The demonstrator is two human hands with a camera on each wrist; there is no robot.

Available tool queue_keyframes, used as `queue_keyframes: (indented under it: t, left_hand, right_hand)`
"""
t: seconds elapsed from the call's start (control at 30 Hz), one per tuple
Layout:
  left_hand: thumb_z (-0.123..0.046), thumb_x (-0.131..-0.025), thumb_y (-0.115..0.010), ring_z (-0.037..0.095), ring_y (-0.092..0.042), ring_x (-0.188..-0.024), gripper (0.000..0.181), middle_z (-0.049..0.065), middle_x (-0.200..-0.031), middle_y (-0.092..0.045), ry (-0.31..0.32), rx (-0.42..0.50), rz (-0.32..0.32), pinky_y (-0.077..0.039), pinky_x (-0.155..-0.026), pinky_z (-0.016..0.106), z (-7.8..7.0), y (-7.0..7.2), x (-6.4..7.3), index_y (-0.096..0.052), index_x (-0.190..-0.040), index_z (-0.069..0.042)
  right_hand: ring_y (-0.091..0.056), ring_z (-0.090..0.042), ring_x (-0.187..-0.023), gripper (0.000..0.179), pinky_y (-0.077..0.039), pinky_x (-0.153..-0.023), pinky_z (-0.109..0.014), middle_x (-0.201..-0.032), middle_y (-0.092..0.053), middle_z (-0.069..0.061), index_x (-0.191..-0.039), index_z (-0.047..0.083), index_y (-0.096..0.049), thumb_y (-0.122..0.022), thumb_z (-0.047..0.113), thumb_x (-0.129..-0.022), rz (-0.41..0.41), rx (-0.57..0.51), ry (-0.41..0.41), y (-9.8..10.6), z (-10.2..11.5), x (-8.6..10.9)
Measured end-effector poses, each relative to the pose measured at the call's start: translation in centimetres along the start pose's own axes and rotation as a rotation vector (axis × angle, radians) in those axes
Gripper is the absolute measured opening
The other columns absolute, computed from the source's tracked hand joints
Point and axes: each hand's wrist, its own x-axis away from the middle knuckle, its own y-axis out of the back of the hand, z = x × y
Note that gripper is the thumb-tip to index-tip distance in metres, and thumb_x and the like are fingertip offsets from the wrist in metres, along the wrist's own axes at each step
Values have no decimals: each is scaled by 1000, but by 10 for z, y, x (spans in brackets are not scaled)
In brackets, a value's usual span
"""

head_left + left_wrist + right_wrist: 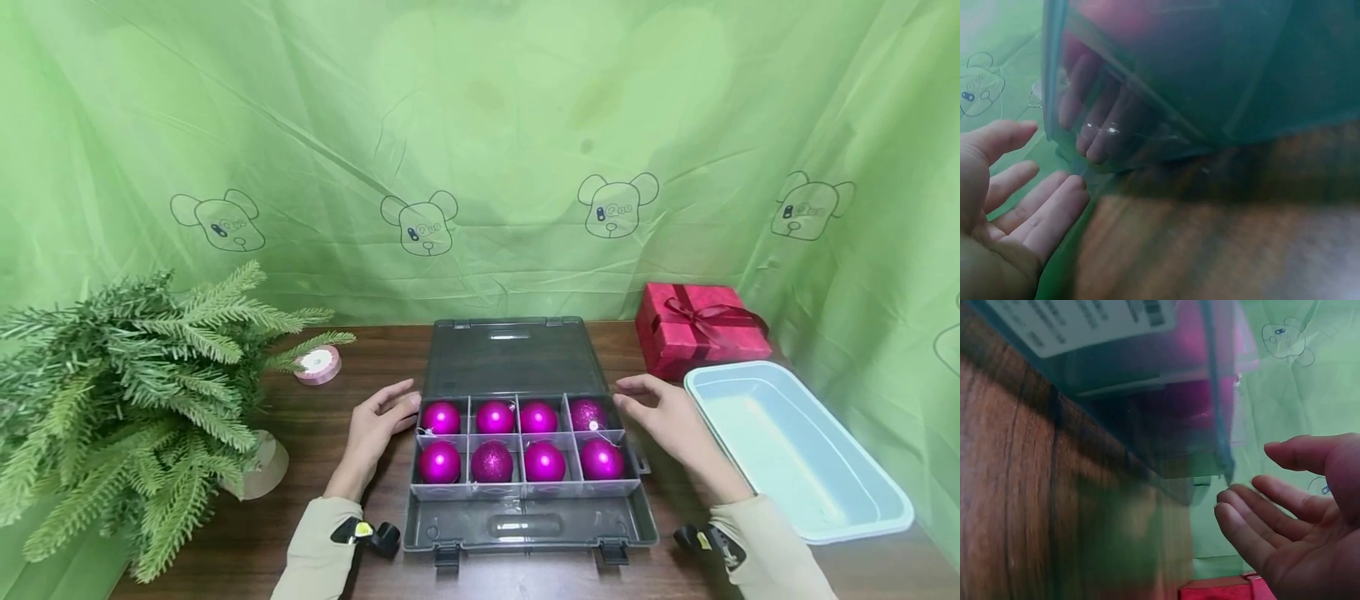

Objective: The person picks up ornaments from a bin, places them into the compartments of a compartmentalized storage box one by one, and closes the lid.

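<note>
A dark see-through plastic storage box point(513, 354) lies opened out flat on the wooden table, its dividers forming two rows of compartments. Each compartment holds one magenta Christmas ball point(439, 462); a few, like the back right ball point(587, 413), are glittery, the others smooth. My left hand point(381, 421) is at the box's left side, fingers extended and fingertips right at the wall. On the opposite side, my right hand point(663, 415) has its fingers stretched toward the right wall. In the wrist views, the left palm point(997, 244) and right palm point(1310, 556) face the box, with nothing held.
An artificial fir tree point(172, 375) fills the left side, beside a roll of pink ribbon point(318, 365). To the right are a red gift box point(701, 333) with a bow and a pale blue plastic tray point(795, 450). A green curtain point(480, 125) hangs behind the table.
</note>
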Motion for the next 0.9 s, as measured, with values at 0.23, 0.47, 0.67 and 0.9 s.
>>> queue_keyframes:
  t: [0.23,0.47,0.67,0.9]
  left_hand:
    - [-9,-98,-78,13,-74,-106,51,27,-134,-68,52,10,25,-60,-92,34,-1,-4,-13,-61,-144,7]
    - [-10,-98,-77,10,-73,-104,51,14,-120,-76,107,-14,59,-60,-91,29,2,-7,-21,-61,-144,5]
    - [-11,-98,-78,10,-73,-103,51,12,-117,-77,131,-16,62,-60,-90,28,2,-6,-23,-61,-143,6]
    - [-12,-97,-79,11,-72,-107,51,24,-138,-66,146,-9,84,-59,-92,30,4,-1,-23,-62,-141,9]
  right_hand:
    - [-68,-43,-118,39,-51,-101,-60,-125,-73,-23,-130,-3,-70,-75,22,-100,34,-26,-42,-11,-9,-12]
    - [-69,-39,-116,44,-53,-99,-49,-125,-73,-23,-134,-5,-68,-74,26,-102,72,-122,-107,-16,-17,-22]
    - [-73,-33,-111,49,-59,-93,-32,-126,-72,-23,-139,-6,-64,-73,26,-103,131,-292,-190,-18,-24,-26]
    - [-74,-28,-109,50,-59,-92,-29,-127,-72,-25,-142,-11,-59,-71,19,-104,166,-458,-253,-20,-31,-26]
